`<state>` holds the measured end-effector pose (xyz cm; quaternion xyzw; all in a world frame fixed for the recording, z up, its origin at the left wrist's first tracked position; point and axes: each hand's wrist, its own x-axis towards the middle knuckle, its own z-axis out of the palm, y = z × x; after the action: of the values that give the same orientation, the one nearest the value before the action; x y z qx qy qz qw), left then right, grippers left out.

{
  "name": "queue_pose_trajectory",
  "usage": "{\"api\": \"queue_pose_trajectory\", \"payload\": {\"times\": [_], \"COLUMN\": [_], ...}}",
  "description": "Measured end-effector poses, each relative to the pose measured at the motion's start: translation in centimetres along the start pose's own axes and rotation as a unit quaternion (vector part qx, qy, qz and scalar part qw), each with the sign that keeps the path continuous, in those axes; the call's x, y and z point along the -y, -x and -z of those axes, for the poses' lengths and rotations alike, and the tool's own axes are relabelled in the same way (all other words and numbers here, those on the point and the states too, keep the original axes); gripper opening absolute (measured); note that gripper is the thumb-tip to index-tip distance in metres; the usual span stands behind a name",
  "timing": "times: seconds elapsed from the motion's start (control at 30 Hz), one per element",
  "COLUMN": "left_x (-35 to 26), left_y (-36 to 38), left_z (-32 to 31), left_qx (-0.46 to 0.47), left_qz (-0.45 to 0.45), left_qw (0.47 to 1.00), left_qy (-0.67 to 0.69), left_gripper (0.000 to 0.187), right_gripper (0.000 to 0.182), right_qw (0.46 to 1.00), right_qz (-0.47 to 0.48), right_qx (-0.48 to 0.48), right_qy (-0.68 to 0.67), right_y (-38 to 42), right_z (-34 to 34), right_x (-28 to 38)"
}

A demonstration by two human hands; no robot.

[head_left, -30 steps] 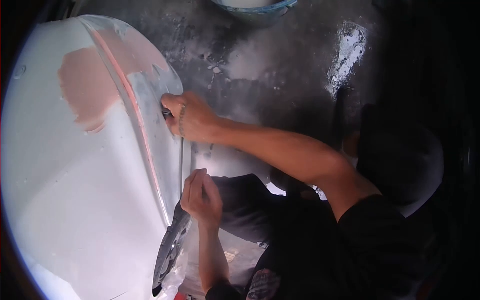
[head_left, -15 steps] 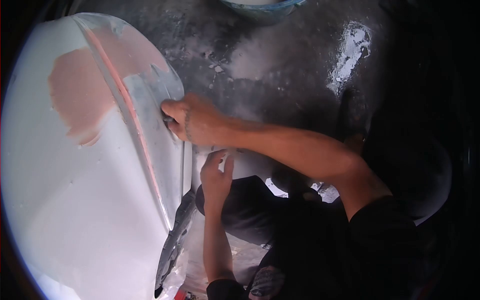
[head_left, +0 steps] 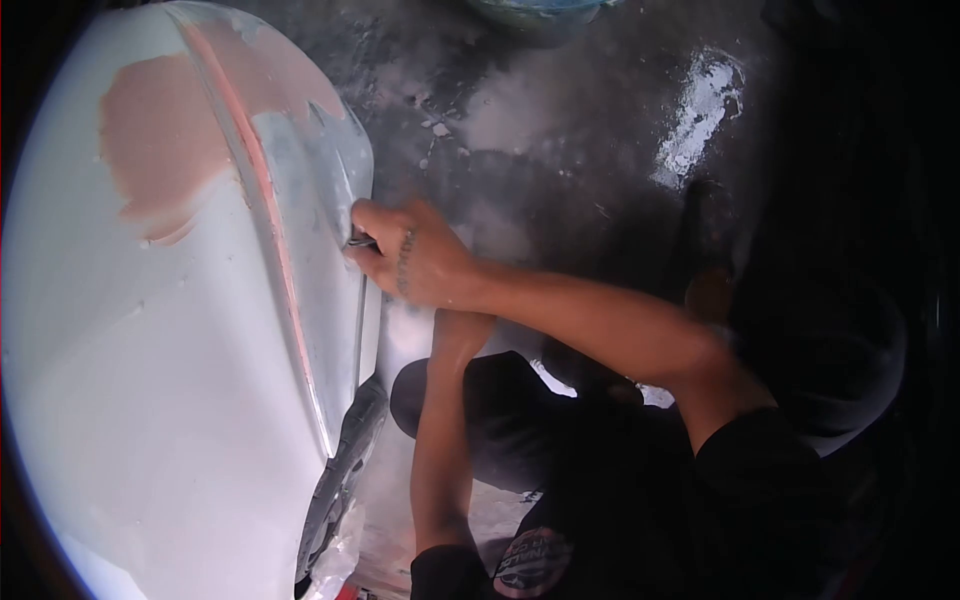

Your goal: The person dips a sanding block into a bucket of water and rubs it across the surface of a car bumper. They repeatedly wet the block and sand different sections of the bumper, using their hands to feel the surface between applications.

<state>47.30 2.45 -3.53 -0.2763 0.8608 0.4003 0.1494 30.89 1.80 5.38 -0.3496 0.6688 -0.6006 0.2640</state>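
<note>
On the left stands a white car body with a raised crease running down its side. Smooth pinkish filler covers a patch of it, and more pink lies along the crease. At the panel's right edge is my right hand, its fingers closed round a small dark, thin-edged piece whose kind I cannot make out. My left hand is beneath my right wrist, with its fingers hidden behind it.
Below the panel is a black tyre, with clear plastic sheeting beside it. A tub stands on the stained grey floor at the top. A white splash marks the floor to the right. My bent knee is close to the car.
My right hand has shifted slightly right and down in the view, still closed. My left hand has moved up and right, behind the right wrist. The car sits a little higher in view.
</note>
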Motion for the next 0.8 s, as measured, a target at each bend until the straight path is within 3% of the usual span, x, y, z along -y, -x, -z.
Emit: {"api": "queue_pose_trajectory", "payload": {"times": [0.17, 0.27, 0.37, 0.47, 0.53, 0.67, 0.73, 0.8], "left_x": [0.5, 1.6, 2.2, -1.0, -1.2, 0.1, 0.8, 1.0], "left_y": [0.2, -0.1, -0.5, -0.2, -0.4, -0.5, -0.2, -0.5], "left_z": [0.0, -0.9, -2.1, 0.2, 0.3, -1.1, -0.8, -0.9], "left_qx": [0.033, 0.022, 0.044, 0.051, 0.084, 0.067, 0.031, 0.033], "left_qz": [0.017, -0.015, -0.003, -0.013, 0.013, 0.048, -0.033, -0.034], "left_qw": [0.999, 0.995, 0.998, 0.996, 0.980, 0.996, 0.992, 0.991], "left_qy": [0.039, 0.093, 0.042, 0.078, 0.182, 0.045, 0.115, 0.122], "left_gripper": [0.035, 0.036, 0.039, 0.041, 0.040, 0.039, 0.039, 0.039], "right_gripper": [0.019, 0.019, 0.019, 0.021, 0.022, 0.021, 0.020, 0.020], "right_qw": [1.000, 0.995, 0.999, 0.996, 0.996, 0.999, 0.998, 0.999], "right_qz": [-0.001, -0.061, -0.010, -0.060, -0.052, -0.008, -0.004, 0.014], "right_qx": [-0.028, -0.030, -0.031, -0.031, 0.001, -0.011, -0.040, -0.018], "right_qy": [-0.010, -0.074, -0.013, -0.055, -0.066, -0.040, -0.040, -0.034], "right_y": [-0.8, 1.1, -0.6, -0.6, 0.2, -1.9, -0.7, -0.1], "right_z": [-1.1, -0.9, -0.2, -0.4, 0.5, 0.7, 0.0, 0.5], "right_x": [-0.1, -0.6, -0.3, 0.0, -0.2, -0.1, -0.1, -0.7]}}
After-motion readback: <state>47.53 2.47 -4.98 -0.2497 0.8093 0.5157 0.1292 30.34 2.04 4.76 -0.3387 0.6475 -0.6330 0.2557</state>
